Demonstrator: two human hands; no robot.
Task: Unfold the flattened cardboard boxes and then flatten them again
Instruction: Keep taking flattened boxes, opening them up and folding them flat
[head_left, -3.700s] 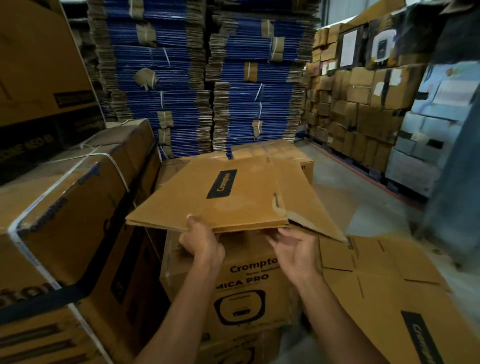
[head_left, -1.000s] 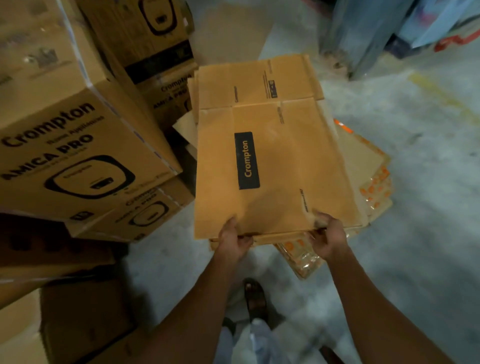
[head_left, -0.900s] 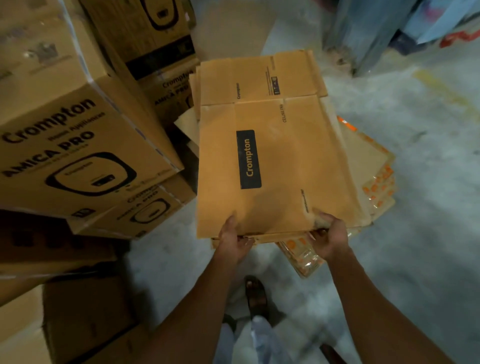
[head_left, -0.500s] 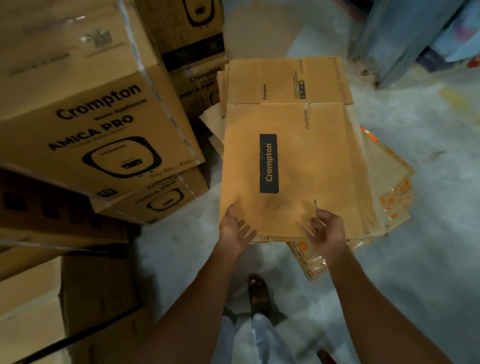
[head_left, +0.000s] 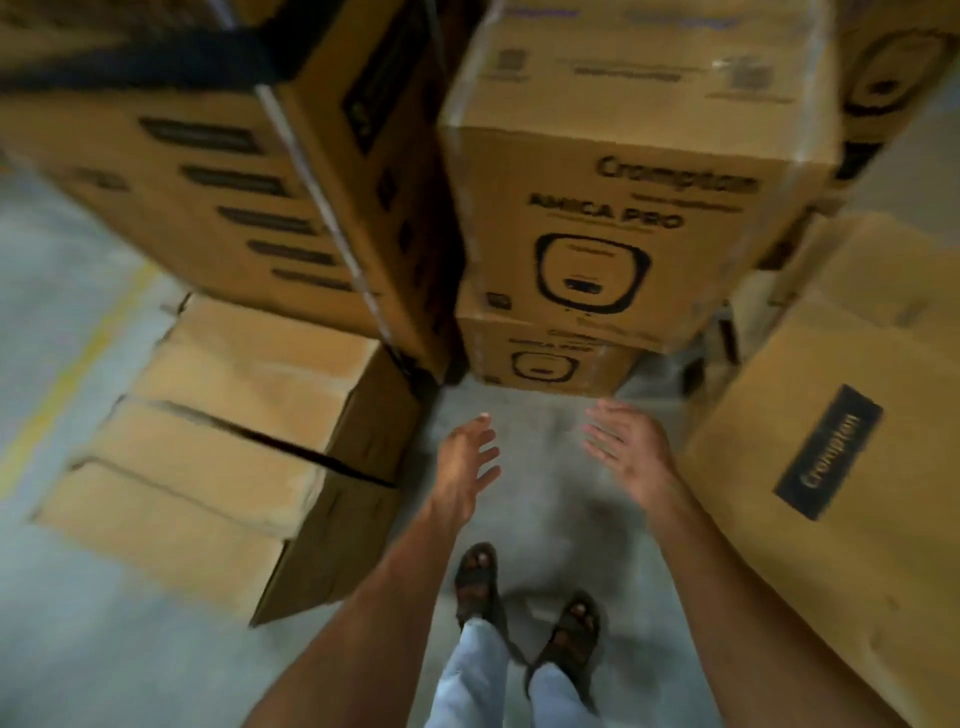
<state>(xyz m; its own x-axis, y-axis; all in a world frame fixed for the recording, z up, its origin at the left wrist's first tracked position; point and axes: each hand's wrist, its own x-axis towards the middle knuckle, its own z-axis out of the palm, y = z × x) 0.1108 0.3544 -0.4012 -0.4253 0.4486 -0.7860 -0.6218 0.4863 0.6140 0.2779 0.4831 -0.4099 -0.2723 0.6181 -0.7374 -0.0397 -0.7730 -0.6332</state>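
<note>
- Far left: concrete floor (head_left: 67, 291) with a faint yellow line (head_left: 78, 364) running away from you.
- Left, on the floor: low brown cartons (head_left: 228, 441), tops up, dark gaps between their lids. Print too blurred to read.
- Above and beyond them: a large strapped carton (head_left: 218, 171) with dark bars printed on its face and a pale strap down its corner.
- Your left hand (head_left: 462, 467) is out over bare floor, fingers spread and relaxed, palm turned inward. It holds nothing and touches nothing.
- Near centre, below your hands: your two feet in dark sandals (head_left: 524, 613), pale trouser legs above them.
- Far centre: stacked "AMICA PRO" cartons (head_left: 623, 228), a smaller-looking one of the same print beneath, both standing on the floor just beyond your fingertips.
- Your right hand (head_left: 628, 447) is also wide open, fingers fanned toward the left, empty. It is near the flat cardboard but apart from it.
- Right: the flattened cardboard box (head_left: 831, 493), a broad brown sheet with a black "Crompton" label, lying just beside your right forearm. More flat brown sheets show past its far edge.
</note>
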